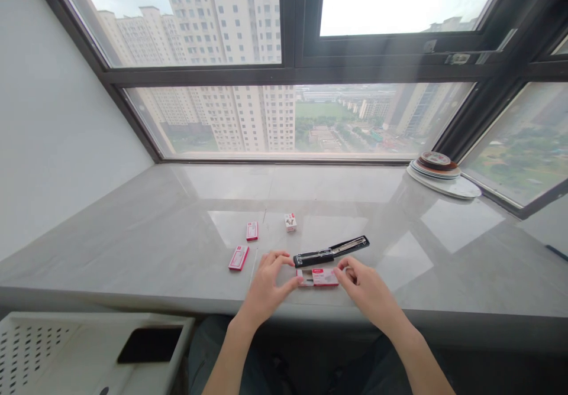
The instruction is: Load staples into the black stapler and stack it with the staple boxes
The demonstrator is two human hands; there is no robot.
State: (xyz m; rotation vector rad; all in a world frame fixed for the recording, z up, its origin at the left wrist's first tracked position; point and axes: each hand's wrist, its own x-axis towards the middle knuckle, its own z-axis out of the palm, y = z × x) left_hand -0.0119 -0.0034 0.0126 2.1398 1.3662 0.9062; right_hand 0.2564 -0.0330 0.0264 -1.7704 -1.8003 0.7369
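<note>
Flanking, seemingly to steady, a box [325, 277] in front of the open stapler [313, 258], the left hand [266, 284] spreads thumb and forefinger while the right hand [366, 287] curls its fingers, hold unclear.

We look through 1 head-worn camera, facing forward and tilted down over a pale ledge [168, 253]. The view is wide: the left hand [267, 284] and right hand [366, 290] are small, low near the center, reaching away from us. Farther off, across the ledge, we face the dark-framed window [290, 75], which fills the upper part.
</note>
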